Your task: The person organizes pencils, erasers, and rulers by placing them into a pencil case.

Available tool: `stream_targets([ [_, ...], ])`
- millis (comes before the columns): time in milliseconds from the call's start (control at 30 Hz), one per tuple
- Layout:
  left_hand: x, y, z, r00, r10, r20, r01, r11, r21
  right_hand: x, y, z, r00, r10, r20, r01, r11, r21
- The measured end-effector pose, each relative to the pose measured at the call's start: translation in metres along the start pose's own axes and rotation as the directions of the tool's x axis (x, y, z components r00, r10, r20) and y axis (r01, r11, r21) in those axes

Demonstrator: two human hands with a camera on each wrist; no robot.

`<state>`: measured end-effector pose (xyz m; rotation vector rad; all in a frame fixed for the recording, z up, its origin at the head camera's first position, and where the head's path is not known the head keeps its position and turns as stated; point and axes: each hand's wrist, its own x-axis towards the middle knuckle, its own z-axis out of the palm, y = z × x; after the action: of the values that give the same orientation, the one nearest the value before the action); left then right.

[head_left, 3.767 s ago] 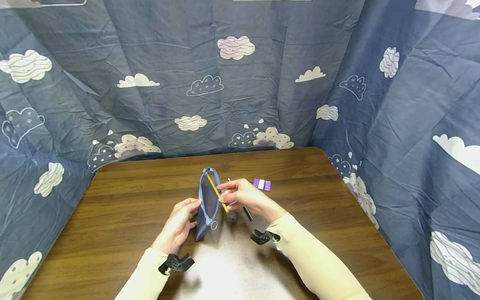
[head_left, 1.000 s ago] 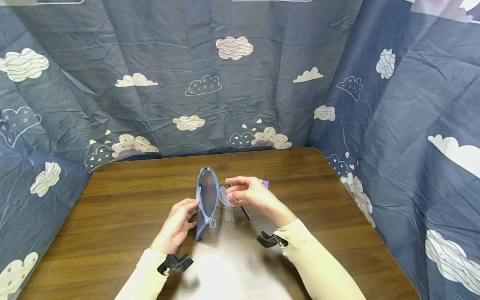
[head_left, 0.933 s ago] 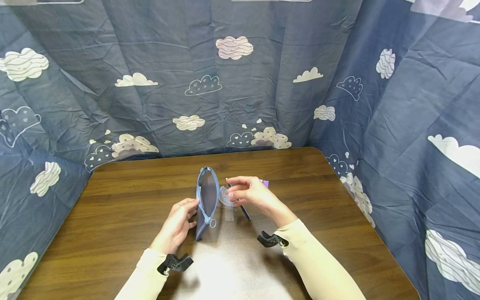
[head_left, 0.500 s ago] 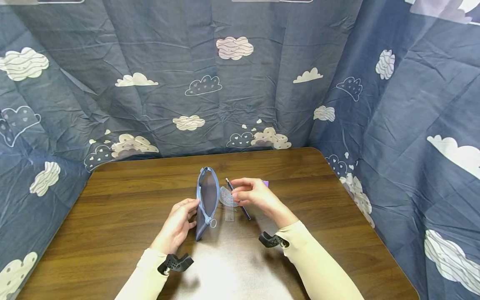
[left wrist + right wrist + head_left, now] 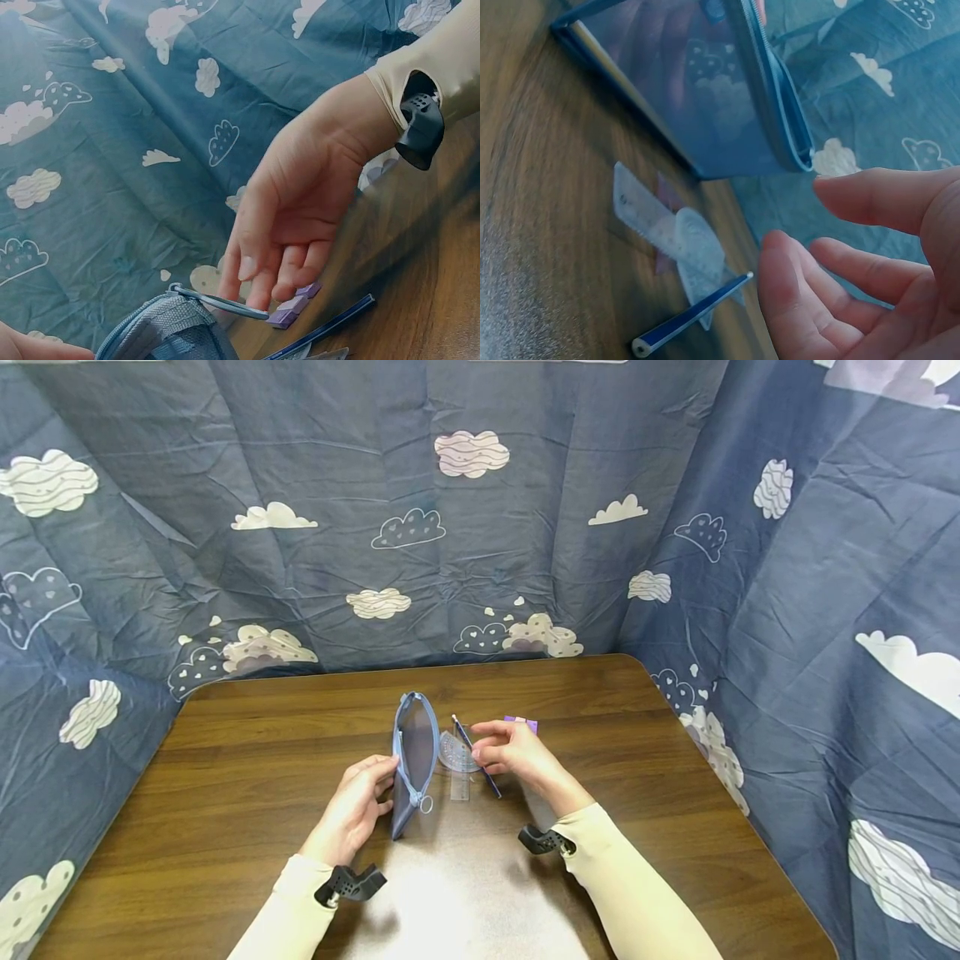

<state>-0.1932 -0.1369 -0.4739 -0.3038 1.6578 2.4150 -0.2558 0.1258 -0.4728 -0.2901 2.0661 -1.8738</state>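
My left hand (image 5: 352,806) grips the left side of a blue zippered pencil case (image 5: 406,814), which stands upright with its mouth gaping. A yellow pencil (image 5: 615,73) lies along the bottom of it, seen through the mesh in the right wrist view. To the right of the case, my right hand (image 5: 525,762) hovers with relaxed fingers apart, holding nothing. Below those fingers a dark blue pencil (image 5: 491,782) lies on the table. Beside it are a clear protractor (image 5: 453,750) and a clear ruler (image 5: 460,790), overlapping each other.
A small purple-and-white block (image 5: 289,309) lies behind my right hand, partly hidden in the head view. The brown wooden table (image 5: 270,752) is bordered by a blue cloud-print curtain (image 5: 315,568) at the back and sides.
Earlier my right hand held the yellow pencil at the case's mouth; now the pencil is inside. The emptied hand has drawn away rightward over the blue pencil. The left hand keeps its grip.
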Motion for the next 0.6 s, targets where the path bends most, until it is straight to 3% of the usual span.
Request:
stream_targets([
  [600,0.001,0.000,-0.001,1.000,-0.006,0.004,0.006,1.000,-0.011,0.010,0.022,0.000,0.993,0.053,-0.104,-0.063,0.994,-0.089],
])
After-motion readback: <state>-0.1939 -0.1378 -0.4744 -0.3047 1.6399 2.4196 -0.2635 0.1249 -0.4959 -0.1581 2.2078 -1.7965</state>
